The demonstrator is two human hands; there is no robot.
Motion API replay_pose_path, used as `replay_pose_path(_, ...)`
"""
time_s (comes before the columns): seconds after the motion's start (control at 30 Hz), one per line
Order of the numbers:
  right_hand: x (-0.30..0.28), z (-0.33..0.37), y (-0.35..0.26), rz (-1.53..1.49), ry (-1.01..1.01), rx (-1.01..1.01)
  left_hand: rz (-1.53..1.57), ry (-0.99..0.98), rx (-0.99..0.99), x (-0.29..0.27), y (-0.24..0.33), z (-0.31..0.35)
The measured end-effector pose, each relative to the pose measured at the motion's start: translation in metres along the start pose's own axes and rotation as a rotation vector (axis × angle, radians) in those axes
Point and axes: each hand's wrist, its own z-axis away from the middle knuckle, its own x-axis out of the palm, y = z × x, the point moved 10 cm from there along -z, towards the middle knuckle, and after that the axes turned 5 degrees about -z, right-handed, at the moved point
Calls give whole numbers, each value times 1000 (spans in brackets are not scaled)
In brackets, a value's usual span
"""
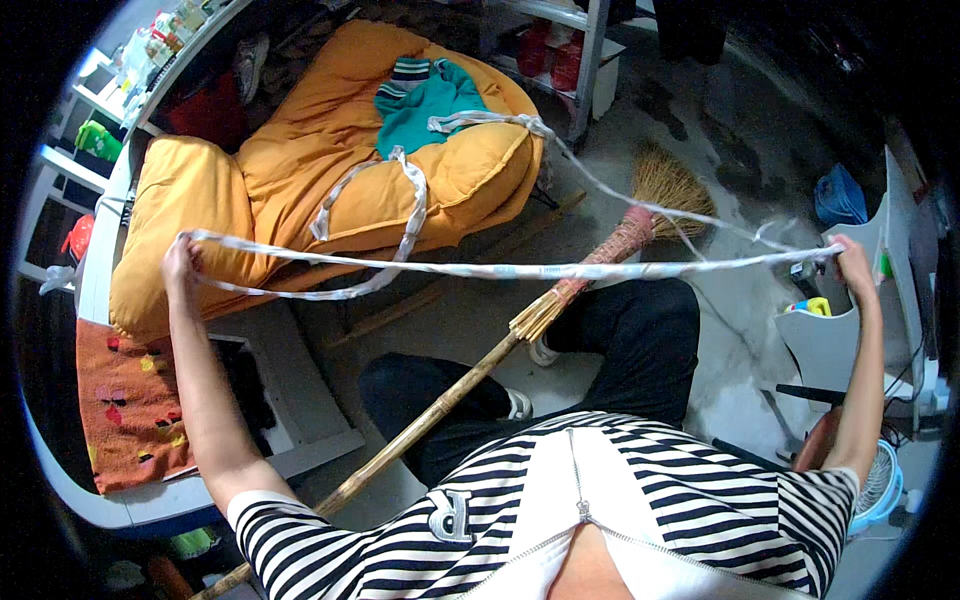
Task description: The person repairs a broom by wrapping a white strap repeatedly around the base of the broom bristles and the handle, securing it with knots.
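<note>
A long, twisted white strip (540,271), perhaps plastic or cloth, is stretched almost level across my front between both hands. My left hand (180,262), raised at the left, is closed on one part of it. Out at the far right, my right hand (850,262) grips another part. Slack from the left side loops over an orange padded cushion (330,110), while more runs from the right hand back to the cushion's right edge. Beneath the taut strip a straw broom (440,408) lies slanted across my legs, its bristles pointing away and its lower handle passing behind my left arm.
A teal garment (425,115) with a striped band lies on the cushion. Left, an orange patterned cloth (135,410) covers a white-edged surface. Metal shelving (590,70) stands at the back. A blue bag (840,195) and a small blue fan (880,485) are on the right.
</note>
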Motion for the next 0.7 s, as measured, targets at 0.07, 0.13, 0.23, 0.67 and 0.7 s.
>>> replay_pose_path(0.07,51,56,-68,-108,-211,59,-187,-104,86,78,45,27)
replay_pose_path(0.13,108,105,-136,-132,-415,14,-190,-138,227,127,93,46)
replay_pose_path(0.23,152,153,-185,-128,-707,-43,10,-242,428,161,150,43)
replay_pose_path(0.67,172,153,-357,-432,-584,-695,148,-1583,519,419,239,490)
replay_pose_path(0.7,172,139,-348,-373,-608,-657,73,-1668,257,416,231,489)
